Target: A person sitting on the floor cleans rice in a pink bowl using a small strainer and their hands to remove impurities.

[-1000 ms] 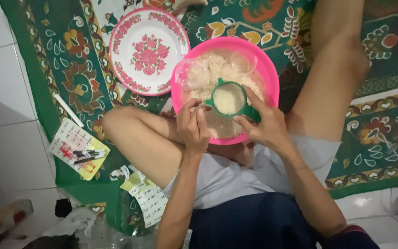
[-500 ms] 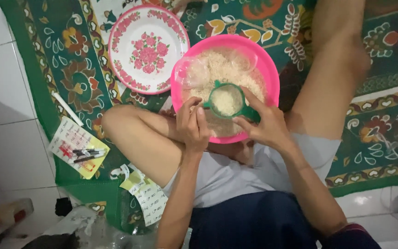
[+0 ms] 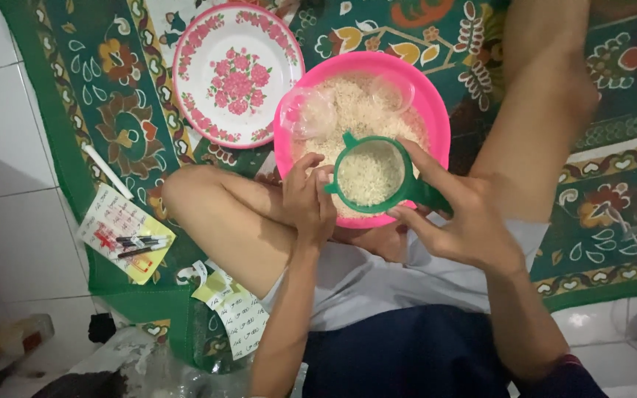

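My right hand (image 3: pixel 466 221) grips the rice-filled green cup (image 3: pixel 370 175) over the pink bowl (image 3: pixel 436 118), left fingers (image 3: pixel 311 193) pinching its rim; tilt it, rice spills onto the mat (image 3: pixel 112 110).

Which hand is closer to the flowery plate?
The left hand. It sits at the left rim of the green scoop, just below and right of the flowery plate. The right hand grips the scoop's handle, farther off on the scoop's other side.

a home floor: white tiles (image 3: pixel 9 147), a patterned green mat (image 3: pixel 112 110), a flowered plate (image 3: pixel 237 74) beside the hands.
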